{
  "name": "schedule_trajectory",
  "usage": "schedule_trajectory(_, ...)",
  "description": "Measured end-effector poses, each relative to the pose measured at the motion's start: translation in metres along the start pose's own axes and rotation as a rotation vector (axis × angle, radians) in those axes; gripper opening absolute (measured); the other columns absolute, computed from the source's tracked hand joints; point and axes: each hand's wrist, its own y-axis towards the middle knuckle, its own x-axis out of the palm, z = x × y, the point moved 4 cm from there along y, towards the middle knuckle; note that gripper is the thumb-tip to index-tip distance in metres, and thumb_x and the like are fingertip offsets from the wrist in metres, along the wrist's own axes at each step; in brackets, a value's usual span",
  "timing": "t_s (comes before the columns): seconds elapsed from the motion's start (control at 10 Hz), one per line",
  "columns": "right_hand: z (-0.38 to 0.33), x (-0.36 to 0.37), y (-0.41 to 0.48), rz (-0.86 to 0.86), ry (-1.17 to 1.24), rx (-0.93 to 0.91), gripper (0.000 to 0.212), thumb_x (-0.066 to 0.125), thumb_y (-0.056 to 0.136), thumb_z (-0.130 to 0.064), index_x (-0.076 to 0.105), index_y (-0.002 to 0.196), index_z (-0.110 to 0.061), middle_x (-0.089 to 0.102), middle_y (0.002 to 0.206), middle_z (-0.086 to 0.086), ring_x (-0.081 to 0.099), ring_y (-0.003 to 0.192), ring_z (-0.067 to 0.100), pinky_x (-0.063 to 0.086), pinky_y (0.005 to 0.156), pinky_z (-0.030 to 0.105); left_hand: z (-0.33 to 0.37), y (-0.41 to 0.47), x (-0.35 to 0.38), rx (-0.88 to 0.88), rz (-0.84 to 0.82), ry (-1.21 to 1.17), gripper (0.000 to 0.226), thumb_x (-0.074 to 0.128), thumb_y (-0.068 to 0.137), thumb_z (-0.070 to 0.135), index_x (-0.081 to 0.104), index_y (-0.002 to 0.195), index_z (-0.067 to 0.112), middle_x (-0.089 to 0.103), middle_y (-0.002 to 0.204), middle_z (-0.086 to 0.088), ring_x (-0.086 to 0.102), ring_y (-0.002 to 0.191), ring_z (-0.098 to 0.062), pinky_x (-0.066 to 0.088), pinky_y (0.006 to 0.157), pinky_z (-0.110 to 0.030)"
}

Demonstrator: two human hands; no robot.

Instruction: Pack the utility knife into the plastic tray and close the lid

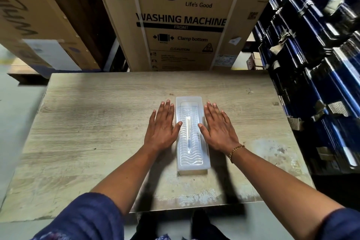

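A long translucent plastic tray (191, 163) lies lengthwise in the middle of the wooden table (87, 122), with its lid (190, 101) down on top. Through the lid I make out the slim utility knife (188, 132) lying along the tray's centre. My left hand (161, 126) rests flat on the table against the tray's left side, its thumb touching the lid edge. My right hand (218, 126) lies flat on the right side, thumb on the lid, a gold bracelet on its wrist. Neither hand holds anything.
A large LG washing machine carton (185, 19) stands right behind the table. More cardboard boxes (39, 21) lean at the back left. Stacked dark blue packages (315, 64) form a wall along the table's right edge. Grey floor lies to the left.
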Motion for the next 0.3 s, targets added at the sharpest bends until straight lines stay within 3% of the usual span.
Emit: schedule_trajectory(0.3,-0.005,-0.005,-0.023,0.022,0.045,0.024,0.075,0.017,0.102,-0.056,-0.005,0.162,-0.018,-0.01,0.17,0.001,-0.014,0.155,0.014,-0.006,0.126,0.039,0.01,-0.021,-0.011,0.034,-0.004,-0.006,0.075,0.016,0.101,0.061,-0.004,0.161,0.021,-0.016,0.168,0.003,-0.02,0.153,-0.012,-0.005,0.126,-0.043)
